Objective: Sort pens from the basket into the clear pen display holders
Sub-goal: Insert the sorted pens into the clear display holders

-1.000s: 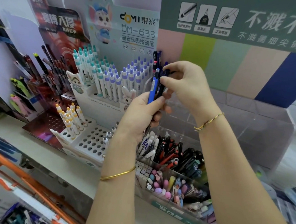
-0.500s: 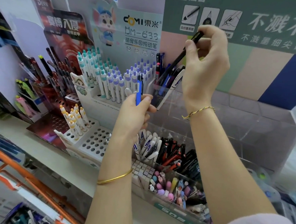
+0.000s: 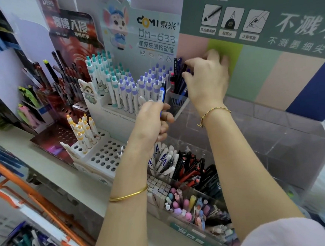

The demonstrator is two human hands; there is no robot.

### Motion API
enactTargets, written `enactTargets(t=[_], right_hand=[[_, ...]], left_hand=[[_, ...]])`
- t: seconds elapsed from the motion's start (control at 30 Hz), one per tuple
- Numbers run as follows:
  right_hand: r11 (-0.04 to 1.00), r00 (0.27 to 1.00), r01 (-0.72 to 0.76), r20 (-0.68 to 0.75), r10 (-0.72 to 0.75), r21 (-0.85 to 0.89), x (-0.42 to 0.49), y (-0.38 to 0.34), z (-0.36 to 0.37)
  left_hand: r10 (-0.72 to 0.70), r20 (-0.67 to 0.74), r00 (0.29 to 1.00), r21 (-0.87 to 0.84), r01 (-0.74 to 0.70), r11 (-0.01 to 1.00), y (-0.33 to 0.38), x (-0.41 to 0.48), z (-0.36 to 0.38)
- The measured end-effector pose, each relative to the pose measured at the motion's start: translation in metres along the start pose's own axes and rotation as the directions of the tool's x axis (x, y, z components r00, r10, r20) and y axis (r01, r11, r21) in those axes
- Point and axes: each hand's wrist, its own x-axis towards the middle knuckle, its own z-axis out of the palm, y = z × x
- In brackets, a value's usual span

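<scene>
My left hand grips a blue pen upright in front of the white-and-purple pens. My right hand is above and to the right, at the tops of the dark pens standing in a small clear holder. Its thumb and forefinger sit on either side of a black pen in that holder and seem to pinch its top; the hand is blurred. Below my arms, clear display compartments hold white, black and red pens. The basket with loose pens lies at the bottom left.
A white DOMI stand with teal, purple and yellow capped pens stands left of my hands. A dark red stand is further left. A large clear box sits at the right. The shelf edge runs across the front.
My right hand has come down from high up and lowered the black pen into the small clear holder. My left hand with the blue pen has stayed almost in place.
</scene>
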Motion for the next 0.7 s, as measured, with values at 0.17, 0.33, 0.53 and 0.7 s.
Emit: enactTargets(t=[0.17,0.33,0.53,0.7], right_hand=[[0.990,0.998,-0.004,-0.063,0.013,0.142,-0.006,0.011,-0.004],[0.796,0.991,-0.010,-0.102,0.091,0.606,-0.028,0.014,-0.018],[0.576,0.987,-0.154,0.153,0.050,0.803,-0.034,0.007,-0.010],[0.589,0.924,0.040,-0.255,0.286,0.807,-0.018,0.006,-0.015]], left_hand=[[0.064,-0.002,0.998,0.103,-0.063,0.993,-0.004,0.002,0.004],[0.121,0.008,0.993,0.140,-0.121,0.983,-0.007,0.004,0.005],[0.130,0.090,0.987,0.139,-0.142,0.980,-0.008,0.001,0.009],[0.079,-0.066,0.995,0.102,-0.072,0.992,-0.007,0.005,0.003]])
